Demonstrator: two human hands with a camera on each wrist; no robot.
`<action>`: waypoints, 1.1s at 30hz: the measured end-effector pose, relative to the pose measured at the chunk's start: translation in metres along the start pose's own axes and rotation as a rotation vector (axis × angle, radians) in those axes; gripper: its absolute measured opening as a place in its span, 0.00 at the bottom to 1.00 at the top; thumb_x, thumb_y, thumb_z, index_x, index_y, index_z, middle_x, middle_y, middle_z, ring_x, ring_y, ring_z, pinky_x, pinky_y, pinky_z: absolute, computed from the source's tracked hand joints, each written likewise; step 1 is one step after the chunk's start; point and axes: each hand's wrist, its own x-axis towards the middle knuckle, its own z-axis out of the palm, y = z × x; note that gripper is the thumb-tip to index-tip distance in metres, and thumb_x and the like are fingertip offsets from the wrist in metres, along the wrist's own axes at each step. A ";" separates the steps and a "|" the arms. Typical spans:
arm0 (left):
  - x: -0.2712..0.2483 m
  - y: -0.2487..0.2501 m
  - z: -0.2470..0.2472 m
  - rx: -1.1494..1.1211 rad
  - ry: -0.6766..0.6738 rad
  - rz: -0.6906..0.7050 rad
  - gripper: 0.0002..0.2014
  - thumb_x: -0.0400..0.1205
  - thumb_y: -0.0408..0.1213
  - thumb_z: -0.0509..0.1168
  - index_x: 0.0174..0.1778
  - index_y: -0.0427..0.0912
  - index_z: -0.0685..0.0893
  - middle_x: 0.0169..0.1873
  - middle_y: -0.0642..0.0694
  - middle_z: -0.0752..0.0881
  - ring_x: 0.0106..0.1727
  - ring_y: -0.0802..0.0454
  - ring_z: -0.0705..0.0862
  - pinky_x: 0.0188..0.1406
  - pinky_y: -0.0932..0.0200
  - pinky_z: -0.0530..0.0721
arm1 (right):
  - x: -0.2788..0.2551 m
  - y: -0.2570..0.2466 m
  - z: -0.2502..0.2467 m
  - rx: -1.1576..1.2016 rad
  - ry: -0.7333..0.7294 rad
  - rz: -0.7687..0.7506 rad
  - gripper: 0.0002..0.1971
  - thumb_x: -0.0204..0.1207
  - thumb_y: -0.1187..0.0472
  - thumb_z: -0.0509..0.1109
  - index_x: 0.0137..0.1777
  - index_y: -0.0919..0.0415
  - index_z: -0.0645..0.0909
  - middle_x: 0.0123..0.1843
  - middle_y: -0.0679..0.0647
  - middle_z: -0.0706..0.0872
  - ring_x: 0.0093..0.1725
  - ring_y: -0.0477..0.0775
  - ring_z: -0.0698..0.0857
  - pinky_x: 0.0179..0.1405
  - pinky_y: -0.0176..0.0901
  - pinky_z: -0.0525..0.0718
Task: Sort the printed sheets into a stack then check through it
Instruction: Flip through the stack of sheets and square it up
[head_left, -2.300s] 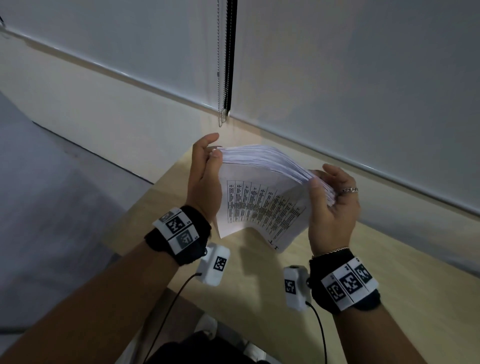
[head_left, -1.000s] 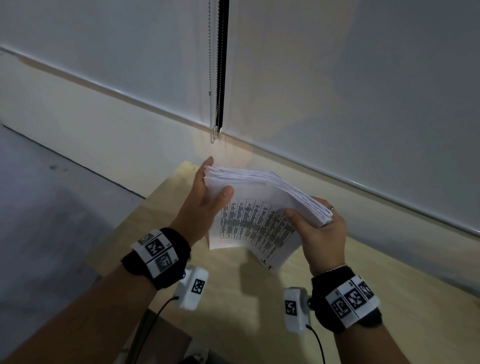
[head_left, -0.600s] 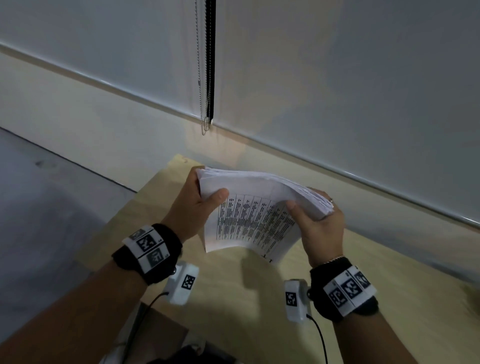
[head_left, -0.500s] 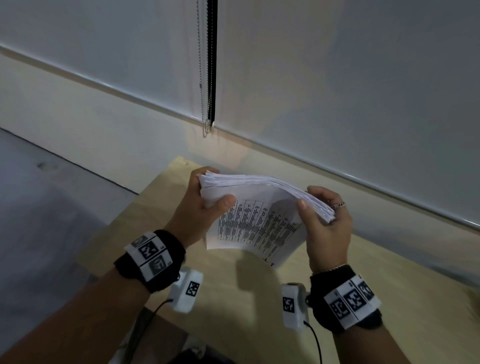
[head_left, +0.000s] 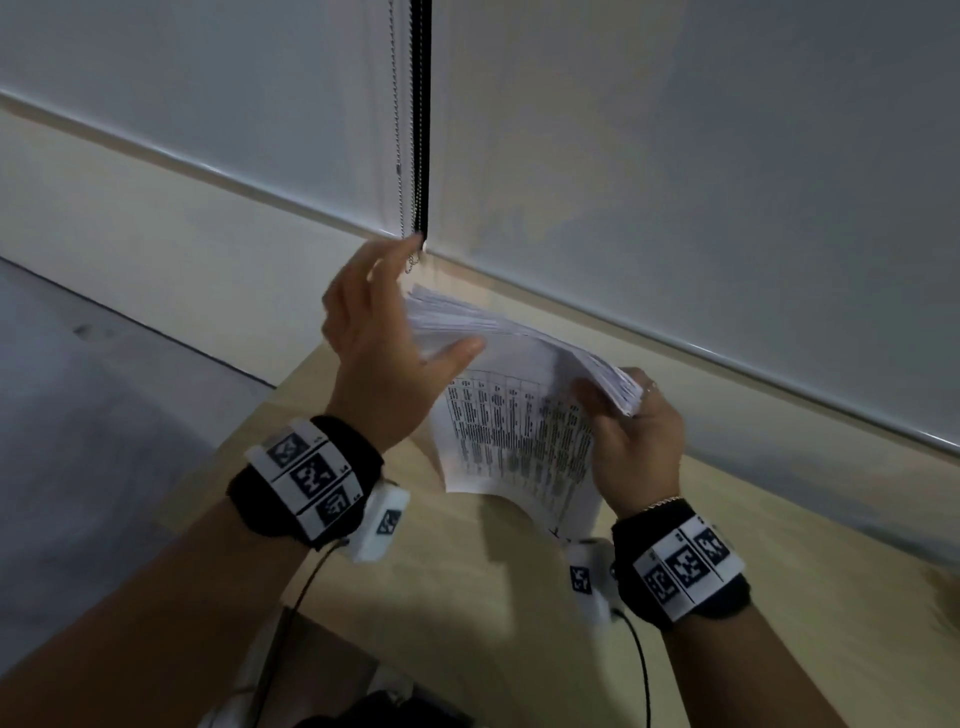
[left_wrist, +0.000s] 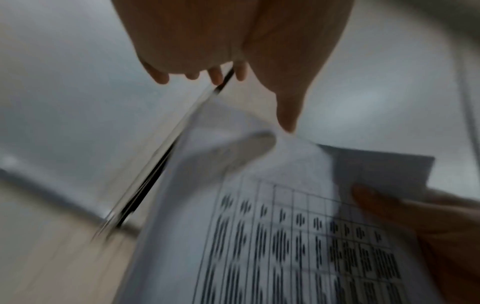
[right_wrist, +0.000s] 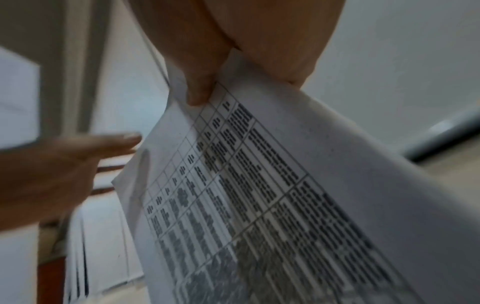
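Note:
The stack of printed sheets (head_left: 519, 431) is held above the wooden table (head_left: 467, 613), bowed, with a printed table on the sheet facing me. My right hand (head_left: 634, 436) grips its right end, thumb on the near face and fingers behind. My left hand (head_left: 384, 332) is beside the left end with its fingers straight and raised; the thumb (head_left: 457, 348) points across the sheet edges. In the left wrist view the left hand (left_wrist: 233, 41) is spread above the stack (left_wrist: 272, 236). The right wrist view shows the right thumb (right_wrist: 200, 88) pinching the stack (right_wrist: 259, 195).
A window blind with a bead chain (head_left: 413, 130) hangs just behind the left fingertips. A pale wall and sill run behind the table. The grey floor (head_left: 104, 415) lies to the left of the table's edge.
My left hand has let go of the stack's left end and lifted with its fingers straightened. The right hand still holds the right end, and the stack's left edge has fanned out.

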 end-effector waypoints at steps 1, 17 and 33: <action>0.007 0.013 -0.006 0.100 -0.071 0.129 0.45 0.66 0.61 0.74 0.79 0.51 0.69 0.75 0.50 0.67 0.77 0.46 0.64 0.73 0.50 0.62 | 0.007 -0.008 -0.001 -0.058 -0.043 -0.078 0.04 0.76 0.73 0.73 0.46 0.65 0.87 0.37 0.36 0.85 0.39 0.31 0.84 0.39 0.23 0.78; 0.010 -0.080 -0.041 -0.270 -0.331 -0.401 0.03 0.75 0.36 0.78 0.37 0.45 0.90 0.30 0.56 0.91 0.30 0.66 0.85 0.34 0.64 0.80 | -0.019 0.041 -0.018 0.085 0.055 0.405 0.54 0.62 0.66 0.86 0.83 0.59 0.55 0.75 0.52 0.73 0.72 0.50 0.78 0.75 0.47 0.75; -0.105 -0.117 0.021 -0.415 -0.367 -0.520 0.11 0.76 0.31 0.77 0.54 0.41 0.89 0.47 0.56 0.93 0.50 0.59 0.90 0.49 0.61 0.83 | -0.077 0.075 -0.013 0.105 0.017 0.614 0.09 0.70 0.66 0.81 0.49 0.65 0.87 0.44 0.51 0.90 0.45 0.56 0.90 0.43 0.44 0.86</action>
